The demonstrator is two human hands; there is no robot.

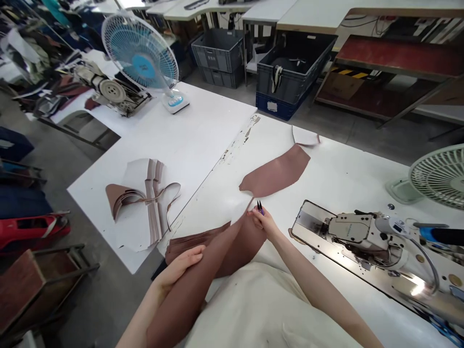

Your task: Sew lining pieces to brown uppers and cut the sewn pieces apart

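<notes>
My left hand (179, 267) lies near the table's front edge, fingers closed over a long strip of brown leather (203, 285) that runs from my lap up toward the table. My right hand (264, 223) pinches small purple-handled thread snips (259, 208) at the strip's far tip, blades pointing up. Just beyond lies another cut brown leather piece (277, 173), flat on the white table (326, 174). A pile of brown and white cut pieces (147, 200) rests to the left on the adjoining table.
A sewing machine (366, 234) lies on its metal plate at the right, with a pale fan (440, 176) behind it. A blue fan (141, 50) and another machine (108, 89) stand at the far left. Grey crates (290, 72) sit on the floor beyond.
</notes>
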